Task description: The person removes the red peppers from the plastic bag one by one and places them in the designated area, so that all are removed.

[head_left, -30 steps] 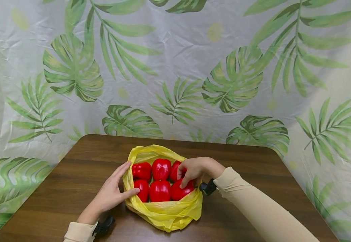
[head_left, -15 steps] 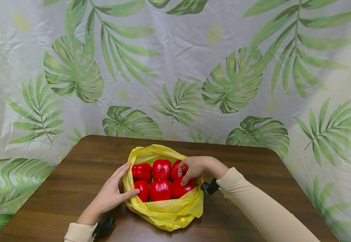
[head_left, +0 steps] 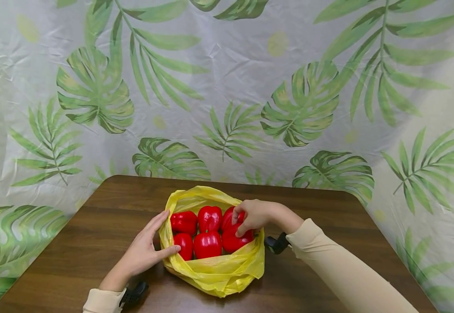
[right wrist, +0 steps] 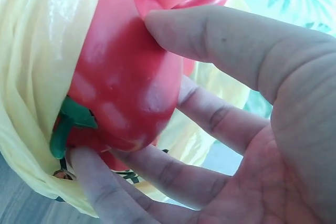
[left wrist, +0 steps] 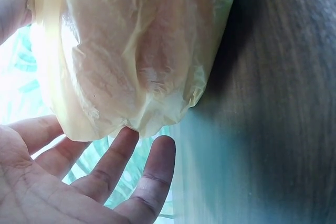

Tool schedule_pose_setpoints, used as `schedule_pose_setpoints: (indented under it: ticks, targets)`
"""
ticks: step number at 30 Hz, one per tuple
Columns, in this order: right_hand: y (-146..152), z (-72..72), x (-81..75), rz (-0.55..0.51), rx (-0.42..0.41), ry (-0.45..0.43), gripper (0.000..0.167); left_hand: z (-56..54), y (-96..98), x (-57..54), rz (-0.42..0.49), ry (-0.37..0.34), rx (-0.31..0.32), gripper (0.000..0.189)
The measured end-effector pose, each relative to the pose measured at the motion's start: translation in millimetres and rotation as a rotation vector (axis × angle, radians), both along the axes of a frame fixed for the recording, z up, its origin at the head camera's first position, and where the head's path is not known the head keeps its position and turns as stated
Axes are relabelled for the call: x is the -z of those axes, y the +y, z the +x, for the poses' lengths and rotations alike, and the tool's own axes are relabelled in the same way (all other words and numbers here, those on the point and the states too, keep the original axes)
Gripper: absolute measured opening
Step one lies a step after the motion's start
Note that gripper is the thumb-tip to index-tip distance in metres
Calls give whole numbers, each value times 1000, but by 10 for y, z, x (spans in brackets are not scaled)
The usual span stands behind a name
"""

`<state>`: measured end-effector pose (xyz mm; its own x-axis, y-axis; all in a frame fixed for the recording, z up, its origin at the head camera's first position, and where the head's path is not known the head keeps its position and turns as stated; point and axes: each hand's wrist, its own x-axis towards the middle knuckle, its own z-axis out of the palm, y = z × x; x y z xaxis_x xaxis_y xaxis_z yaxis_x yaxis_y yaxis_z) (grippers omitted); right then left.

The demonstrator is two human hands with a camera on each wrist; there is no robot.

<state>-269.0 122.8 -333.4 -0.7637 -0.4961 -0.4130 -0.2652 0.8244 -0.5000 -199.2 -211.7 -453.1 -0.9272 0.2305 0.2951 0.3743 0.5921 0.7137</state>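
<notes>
A yellow plastic bag (head_left: 219, 278) stands wide-mouthed on the table, with several glossy red bell peppers inside in two rows. My left hand (head_left: 142, 248) steadies its left side, thumb over the rim and fingers spread. In the left wrist view those straight fingertips touch the outside of the bag (left wrist: 147, 51). Reaching in from the right, my right hand (head_left: 258, 215) grips the front-right bell pepper (head_left: 232, 240). The right wrist view has the thumb on top of this pepper (right wrist: 126, 72) and the fingers around its far side; its green stem (right wrist: 73, 119) points toward the bag wall.
The brown wooden table (head_left: 309, 261) has rounded far corners. Behind it hangs a pale cloth (head_left: 234, 78) printed with green leaves. A black strap-on camera (head_left: 134, 293) sits at the left wrist, another black camera (head_left: 276, 243) at the right.
My right hand has shifted slightly right and away from me, the front-right bell pepper turning and edging right with it. The bag's right side has bulged out a little. My left hand stays put.
</notes>
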Motion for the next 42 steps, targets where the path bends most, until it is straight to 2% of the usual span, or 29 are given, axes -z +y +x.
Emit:
schedule_pose_setpoints:
  ticks: [7,12,25,42]
  targets:
    - [45,35,-13,-13,-9,62,22,-4,-4,13,-1,-2,5,101]
    - [86,43,-20,-54,29,69,26,-2,-5,17,-1,-1,10,101]
    - [176,78,-47,-147,44,110,31,4,-11,25,-9,9,24,104]
    - [358,132,51,-294,67,172,32,16,5,19,-2,5,27,106]
